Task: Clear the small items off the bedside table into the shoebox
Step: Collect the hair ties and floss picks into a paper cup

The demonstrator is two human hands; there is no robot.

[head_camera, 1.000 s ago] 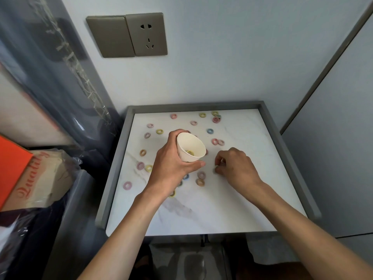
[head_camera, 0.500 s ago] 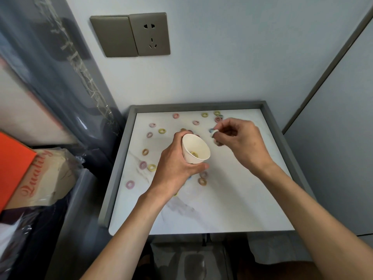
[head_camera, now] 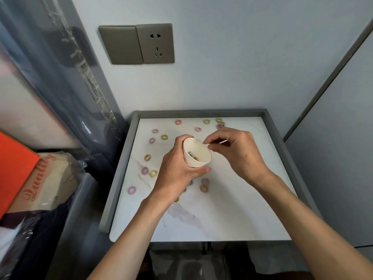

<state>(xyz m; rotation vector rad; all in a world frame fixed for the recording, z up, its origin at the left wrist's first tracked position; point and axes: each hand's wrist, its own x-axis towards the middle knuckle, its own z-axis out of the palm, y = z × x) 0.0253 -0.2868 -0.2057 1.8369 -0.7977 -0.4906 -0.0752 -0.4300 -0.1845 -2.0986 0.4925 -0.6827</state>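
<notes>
Head view: grips tilted cup (head_camera: pixel 199 149) in left hand (head_camera: pixel 177 174), pinches above with right hand (head_camera: pixel 240 152), contents unclear; risks spilling rings (head_camera: pixel 193 157).

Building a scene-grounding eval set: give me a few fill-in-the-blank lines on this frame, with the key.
The left hand grips the paper cup, whose colour is ____.
Small coloured ____ lie loose on the bedside table.
The box at the far left edge is ____.
The right hand holds pinched fingertips over the ____'s mouth.
Missing: white; rings; orange; cup.
</notes>
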